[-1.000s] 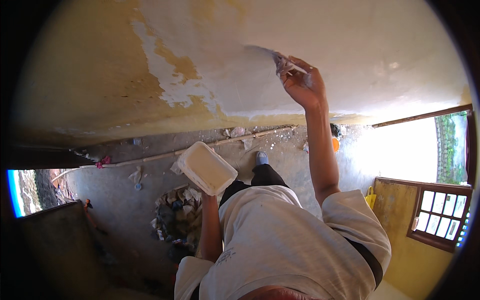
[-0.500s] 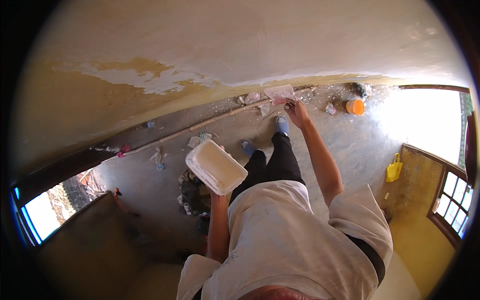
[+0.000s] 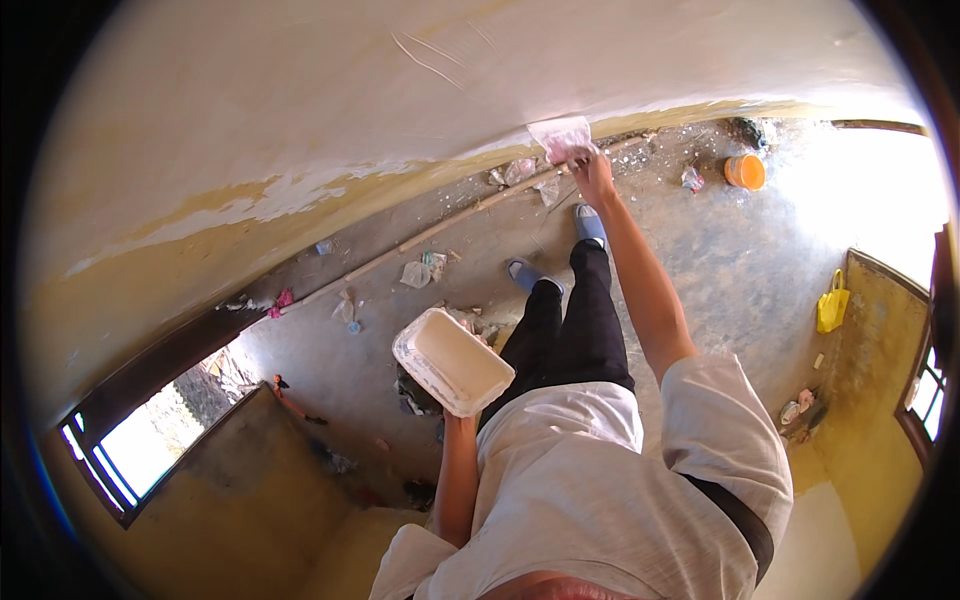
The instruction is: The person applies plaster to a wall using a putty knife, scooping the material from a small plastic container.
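My left hand [image 3: 461, 424] holds a white rectangular plastic tub [image 3: 405, 350] from below and the far side, in front of my left thigh. A smooth off-white paste lies in the tub, with smears on its rim; most of the hand is hidden beneath. Out ahead, my right hand [image 3: 594, 178] is closed on a flat, pale pinkish spreader [image 3: 560, 134]. Its wide edge is at the lower part of the wall [image 3: 400, 90]; contact cannot be made out for certain. White coating covers much of this wall, with yellowish patches low down.
A long pole [image 3: 430, 235] lies along the wall's foot, among plastic bags [image 3: 520, 171] and scraps. Farther right are an orange bucket [image 3: 745, 172] and a bright doorway [image 3: 880, 190]. A yellow bag [image 3: 832, 303] hangs by the right wall. Another opening [image 3: 150, 430] is at left.
The view has shifted, so the floor items sit differently in the picture. My right hand has brought the spreader closer to the wall. The tub stays in my left hand.
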The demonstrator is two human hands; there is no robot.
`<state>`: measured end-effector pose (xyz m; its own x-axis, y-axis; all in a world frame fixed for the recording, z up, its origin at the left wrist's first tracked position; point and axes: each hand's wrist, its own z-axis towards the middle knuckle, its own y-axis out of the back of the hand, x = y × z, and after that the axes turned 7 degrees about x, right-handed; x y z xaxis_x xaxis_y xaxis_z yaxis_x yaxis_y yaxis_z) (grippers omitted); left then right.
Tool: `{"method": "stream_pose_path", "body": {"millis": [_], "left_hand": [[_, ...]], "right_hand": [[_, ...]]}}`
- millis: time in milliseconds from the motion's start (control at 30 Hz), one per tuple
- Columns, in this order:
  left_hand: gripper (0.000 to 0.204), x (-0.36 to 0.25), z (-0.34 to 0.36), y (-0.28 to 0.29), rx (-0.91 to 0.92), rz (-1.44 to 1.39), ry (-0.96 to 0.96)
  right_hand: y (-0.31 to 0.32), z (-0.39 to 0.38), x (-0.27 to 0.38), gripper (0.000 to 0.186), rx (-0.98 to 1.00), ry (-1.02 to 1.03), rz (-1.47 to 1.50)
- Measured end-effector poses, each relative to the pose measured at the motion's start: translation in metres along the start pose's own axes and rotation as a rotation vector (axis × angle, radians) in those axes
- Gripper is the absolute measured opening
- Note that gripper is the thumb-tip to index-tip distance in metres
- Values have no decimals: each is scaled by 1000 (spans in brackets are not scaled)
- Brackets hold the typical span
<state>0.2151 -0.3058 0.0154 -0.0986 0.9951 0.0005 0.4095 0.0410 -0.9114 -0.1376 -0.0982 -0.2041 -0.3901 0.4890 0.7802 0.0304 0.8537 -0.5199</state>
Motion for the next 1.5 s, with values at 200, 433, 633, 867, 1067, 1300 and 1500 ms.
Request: {"method": "stream_pose_path", "body": {"millis": [200,433,633,867,1067,1300,1500], "left_hand": [[64,14,17,-28,-54,26,19],[58,13,11,-19,-64,58,5],[61,11,8,-16,27,-36,28],[69,13,17,-33,174,-119,13],[71,1,21,-27,313,-138,-16],[69,-13,32,-2,313,-234,-61],[68,-16,37,1,319,-278,-48]], "right_hand": [[60,-9,-39,23,-226,-393,96],[24,31,-34,19,-104,-337,143],[-3,16,11,27,-24,-285,97],[-86,-35,87,45,115,-283,51],[-155,-75,171,36,308,-202,103],[-246,-122,288,14,251,-86,388],[-286,-159,378,22,273,-114,489]]}}
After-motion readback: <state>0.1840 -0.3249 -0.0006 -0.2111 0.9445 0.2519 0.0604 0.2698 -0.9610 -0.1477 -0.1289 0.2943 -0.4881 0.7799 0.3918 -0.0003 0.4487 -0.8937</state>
